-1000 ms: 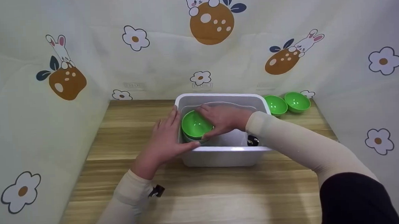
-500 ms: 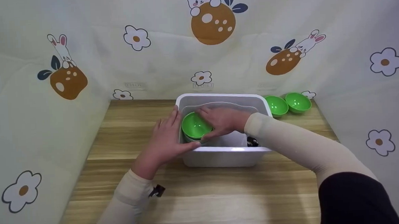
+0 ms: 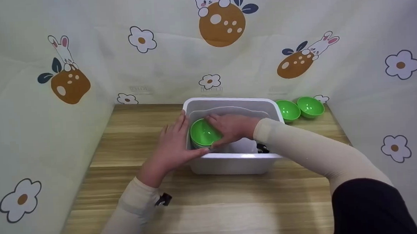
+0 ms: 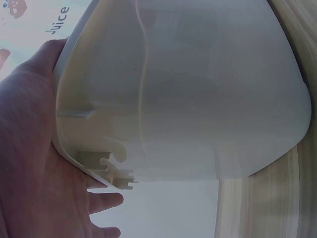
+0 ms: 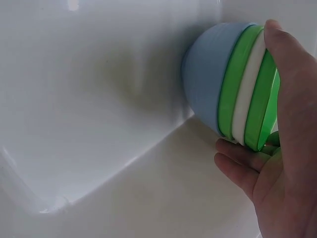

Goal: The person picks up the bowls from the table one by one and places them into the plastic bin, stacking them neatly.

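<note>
Bowl stack [image 3: 205, 134] gripped at the left end of the white tub [image 3: 236, 156]

Head view: The white tub stands on the wooden desk [image 3: 220, 209]. At its left end, inside, I find the bowl stack, its green mouth visible from above. The right hand [image 3: 232, 126] reaches in over the rim and has hold of the stack's right side. The left hand [image 3: 172, 144] rests on the tub's left end, fingers extended along the rim, thumb laid across the near corner. A small black clip [image 3: 163, 199] shows at the left wrist. Spare green bowls [image 3: 310, 107], two in number, sit side by side beyond the tub's right end. A pale curtain [image 3: 173, 65] printed with rabbits and flowers hangs behind.

Left wrist view: I note the tub's outer wall, with short ribs [image 4: 94, 161] beneath the rim. The left hand lies against that rim, fingers straight and loosely spread.

Right wrist view: I count four nested pieces: a pale blue bowl [image 5: 208, 74], a lower green bowl [image 5: 233, 84], a white bowl [image 5: 248, 84] and an upper green bowl [image 5: 261, 106]. Thumb and fingers of the right hand clasp opposite sides of the rims. Whether the stack's base touches the tub floor, I cannot tell.
</note>
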A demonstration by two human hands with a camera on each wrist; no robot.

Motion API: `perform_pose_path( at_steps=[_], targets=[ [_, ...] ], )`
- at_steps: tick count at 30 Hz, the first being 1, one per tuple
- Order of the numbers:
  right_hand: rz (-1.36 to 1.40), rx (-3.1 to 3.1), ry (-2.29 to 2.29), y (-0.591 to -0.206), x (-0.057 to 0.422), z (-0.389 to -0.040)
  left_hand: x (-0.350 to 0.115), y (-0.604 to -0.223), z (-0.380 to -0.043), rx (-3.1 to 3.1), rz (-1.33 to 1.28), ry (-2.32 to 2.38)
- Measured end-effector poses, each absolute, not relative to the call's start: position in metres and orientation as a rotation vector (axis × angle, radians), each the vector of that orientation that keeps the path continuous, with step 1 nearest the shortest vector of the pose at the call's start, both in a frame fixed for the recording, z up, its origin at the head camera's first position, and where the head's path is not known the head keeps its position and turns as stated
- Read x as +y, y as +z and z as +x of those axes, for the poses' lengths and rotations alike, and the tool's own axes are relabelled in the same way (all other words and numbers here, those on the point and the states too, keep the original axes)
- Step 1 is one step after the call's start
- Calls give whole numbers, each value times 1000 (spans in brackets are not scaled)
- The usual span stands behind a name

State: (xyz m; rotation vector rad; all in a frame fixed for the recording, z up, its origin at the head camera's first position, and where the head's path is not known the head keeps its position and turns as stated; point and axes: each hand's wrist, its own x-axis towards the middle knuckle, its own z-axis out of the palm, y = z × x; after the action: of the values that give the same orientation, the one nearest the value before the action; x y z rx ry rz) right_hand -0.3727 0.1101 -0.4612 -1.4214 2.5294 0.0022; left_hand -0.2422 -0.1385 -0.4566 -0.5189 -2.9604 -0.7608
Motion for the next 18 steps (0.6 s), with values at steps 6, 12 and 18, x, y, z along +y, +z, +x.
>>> perform_pose_path(
  at_steps=[6, 12, 18],
  targets=[
    [-1396, 2528, -8, -461, 108, -374, -139, -457, -243, -2969, -508, -764],
    [-1391, 2541, 13, -455, 106, -373, -139, -457, -242, -2975, -502, -768],
    [-1406, 2562, -2, -448, 105, -373, -138, -457, -243, -2977, -495, -759]
  ],
)
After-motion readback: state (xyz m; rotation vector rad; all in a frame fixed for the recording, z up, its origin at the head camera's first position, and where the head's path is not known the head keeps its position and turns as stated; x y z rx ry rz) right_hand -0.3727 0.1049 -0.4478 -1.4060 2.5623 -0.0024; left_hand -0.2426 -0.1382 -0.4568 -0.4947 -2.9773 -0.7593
